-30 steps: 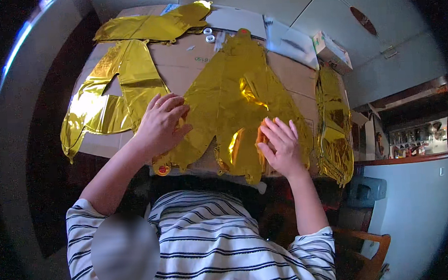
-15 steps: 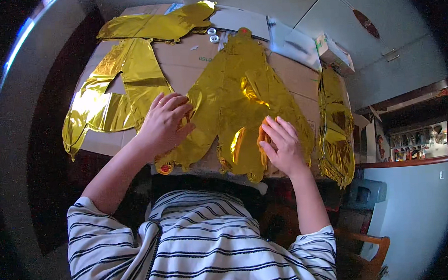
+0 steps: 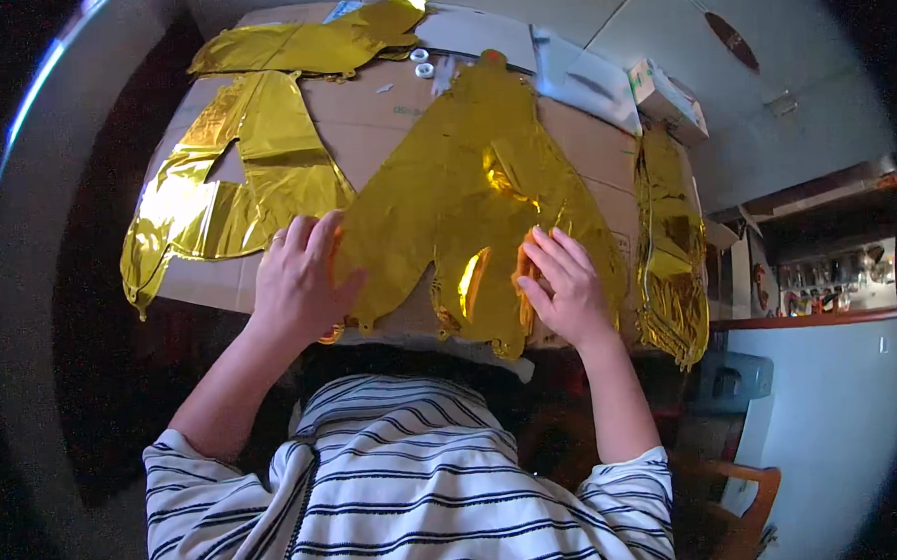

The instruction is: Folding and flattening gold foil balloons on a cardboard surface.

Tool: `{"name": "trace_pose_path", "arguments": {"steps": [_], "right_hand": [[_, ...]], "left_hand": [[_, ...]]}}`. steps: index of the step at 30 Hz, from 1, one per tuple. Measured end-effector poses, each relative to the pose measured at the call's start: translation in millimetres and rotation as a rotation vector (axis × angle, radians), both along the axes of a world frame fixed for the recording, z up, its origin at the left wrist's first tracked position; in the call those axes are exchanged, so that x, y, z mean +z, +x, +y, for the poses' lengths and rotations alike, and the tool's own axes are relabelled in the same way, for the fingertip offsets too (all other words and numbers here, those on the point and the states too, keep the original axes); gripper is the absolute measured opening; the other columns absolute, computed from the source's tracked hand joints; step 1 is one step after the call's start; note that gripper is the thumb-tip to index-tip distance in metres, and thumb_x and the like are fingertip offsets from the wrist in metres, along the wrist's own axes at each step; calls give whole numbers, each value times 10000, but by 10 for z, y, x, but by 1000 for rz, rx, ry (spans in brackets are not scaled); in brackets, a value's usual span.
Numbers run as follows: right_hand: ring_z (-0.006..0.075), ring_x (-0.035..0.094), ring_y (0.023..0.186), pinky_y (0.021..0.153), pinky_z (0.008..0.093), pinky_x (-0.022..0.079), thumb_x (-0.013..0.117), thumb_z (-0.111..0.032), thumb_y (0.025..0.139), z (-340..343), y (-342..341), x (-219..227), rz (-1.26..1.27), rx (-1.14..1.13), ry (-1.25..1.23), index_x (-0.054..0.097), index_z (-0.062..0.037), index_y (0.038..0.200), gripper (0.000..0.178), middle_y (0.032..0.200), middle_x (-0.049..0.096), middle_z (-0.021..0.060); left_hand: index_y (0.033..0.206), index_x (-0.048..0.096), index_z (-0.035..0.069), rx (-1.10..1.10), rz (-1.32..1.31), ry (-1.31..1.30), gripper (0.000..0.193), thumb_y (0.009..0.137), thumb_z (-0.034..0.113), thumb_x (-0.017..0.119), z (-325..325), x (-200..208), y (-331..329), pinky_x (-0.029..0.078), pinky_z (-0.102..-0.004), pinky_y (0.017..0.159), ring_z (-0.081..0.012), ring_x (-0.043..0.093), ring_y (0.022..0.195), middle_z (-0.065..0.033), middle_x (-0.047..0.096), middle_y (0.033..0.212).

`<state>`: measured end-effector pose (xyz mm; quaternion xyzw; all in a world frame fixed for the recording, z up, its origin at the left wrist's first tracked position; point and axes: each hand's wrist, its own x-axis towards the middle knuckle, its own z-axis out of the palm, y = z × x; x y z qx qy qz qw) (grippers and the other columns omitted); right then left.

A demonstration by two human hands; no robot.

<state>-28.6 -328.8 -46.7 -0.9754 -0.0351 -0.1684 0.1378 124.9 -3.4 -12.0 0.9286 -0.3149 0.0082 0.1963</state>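
A large flat gold foil balloon (image 3: 396,222) lies spread before me, narrow at the far end and notched along its near edge. My left hand (image 3: 303,276) is on its left edge, fingers extended and the thumb apart. Against the foil at the near right rests my right hand (image 3: 569,290), its fingers stretched out. Creases and bright reflections show beside the right fingers. Another gold foil balloon (image 3: 288,152), with a triangular hole, lies flat to the left, touching or close to the middle one.
Cardboard (image 3: 362,124) covers the table. Along the back lies a folded gold foil balloon (image 3: 298,48), with two white tape rolls (image 3: 423,71) nearby. A narrow, bunched foil balloon (image 3: 670,240) runs down the right edge, below a small box (image 3: 667,98). A wooden chair (image 3: 749,507) stands at the lower right.
My left hand has moved left and slightly nearer to me, along the foil's left edge. The right hand has stayed almost in place.
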Motion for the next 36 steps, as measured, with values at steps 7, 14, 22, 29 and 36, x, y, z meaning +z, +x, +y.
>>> {"name": "trace_pose_path", "arguments": {"steps": [7, 14, 22, 29, 36], "right_hand": [[375, 529, 1279, 1096, 519, 389, 745, -271, 849, -7, -22, 47, -7, -35, -70, 658, -76, 1249, 453, 1357, 613, 124], [348, 560, 1254, 1076, 460, 420, 752, -282, 850, -229, -195, 213, -154, -314, 202, 627, -15, 1259, 504, 1336, 605, 188], [376, 589, 1065, 923, 452, 488, 799, -387, 782, -387, -399, 448, 341, -941, 176, 607, 2, 1087, 531, 1153, 599, 209], [259, 635, 819, 758, 383, 516, 830, -300, 751, -704, -455, 268, 318, -901, 390, 620, 6, 972, 432, 899, 658, 140], [138, 570, 693, 659, 312, 479, 788, -182, 820, -789, -558, 118, 326, -810, 564, 627, 2, 827, 244, 739, 627, 44]], "left_hand": [[1325, 567, 95, -464, -147, -207, 618, 798, 332, 790, -658, 195, 477, 447, -481, 1006, -370, 535, 1184, -145, 562, 1289], [1409, 472, 87, -796, -192, -275, 869, 769, 600, 759, -1554, -69, 653, 267, -570, 1173, -432, 349, 1402, -218, 424, 1472], [1447, 447, 89, -810, -138, -111, 1010, 693, 682, 764, -1673, -404, 656, 223, -565, 1195, -432, 318, 1424, -224, 386, 1511], [1440, 452, 65, -834, -112, -120, 1010, 687, 658, 771, -1666, -442, 666, 222, -564, 1194, -438, 320, 1422, -227, 387, 1507], [1449, 449, 76, -807, -149, -116, 1011, 689, 659, 773, -1639, -470, 668, 217, -567, 1196, -440, 317, 1423, -232, 385, 1507]]}}
